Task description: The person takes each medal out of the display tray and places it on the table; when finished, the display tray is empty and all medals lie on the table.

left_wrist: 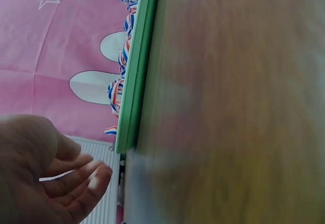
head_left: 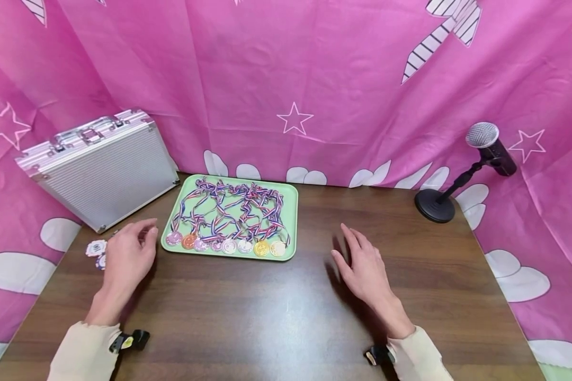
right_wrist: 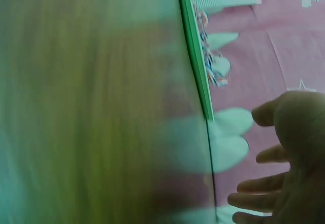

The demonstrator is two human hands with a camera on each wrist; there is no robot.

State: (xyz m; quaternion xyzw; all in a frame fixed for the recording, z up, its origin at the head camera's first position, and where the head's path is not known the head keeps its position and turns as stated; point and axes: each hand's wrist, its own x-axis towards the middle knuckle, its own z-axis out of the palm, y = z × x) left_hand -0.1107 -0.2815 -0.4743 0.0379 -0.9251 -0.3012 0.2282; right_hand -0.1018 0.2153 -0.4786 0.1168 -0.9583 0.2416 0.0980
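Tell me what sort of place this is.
Probably a staged tabletop set: a pink printed cloth hangs around a wooden table holding a tray of medals and a microphone.

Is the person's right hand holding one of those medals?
No, the right hand is empty, its fingers spread, and the medals lie on the green tray.

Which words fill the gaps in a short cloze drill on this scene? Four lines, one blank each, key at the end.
1. The medals lie on a tray coloured ____.
2. In the head view, the silver case stands on the tray's ____ side.
3. The black stand holds up a ____.
4. The right hand holds ____ at all.

Missing words: green; left; microphone; nothing.
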